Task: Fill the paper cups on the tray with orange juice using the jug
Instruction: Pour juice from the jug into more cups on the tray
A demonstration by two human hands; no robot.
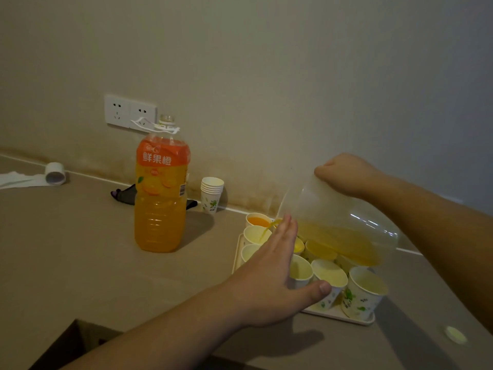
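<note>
The right hand (344, 173) grips the top of the clear plastic jug (338, 222), fingers curled over its far edge, forearm reaching in from the right. The jug is tipped far over above the tray (344, 315), spout toward the left, and a thin stream of orange juice (266, 231) runs from the spout into the second cup (254, 233) of the tray's left column. A pool of juice lies along the jug's lowered side. The left hand (269, 276) is held flat and open, fingers straight and together, pointing toward the spout, thumb spread out to the right; it hovers over the tray's left part and has hold of nothing.

On the tray about ten paper cups show, some hidden in part by the hand and jug, so the exact count is uncertain. The far-left cup (258, 219) is filled with deep orange juice; the near-right cup (364, 292), printed with green leaves, stands at the tray's near corner.

Left of the tray stands one large orange juice bottle (161, 190), uncapped and mostly full. Between bottle and tray, against the wall, is one stack of spare paper cups (211, 193). Behind the bottle lies one dark object (125, 194), and above it a double wall socket (130, 112). Far left of the bottle lies one paper roll (54, 173). Near the tray's right corner rests one pale bottle cap (456, 335).
</note>
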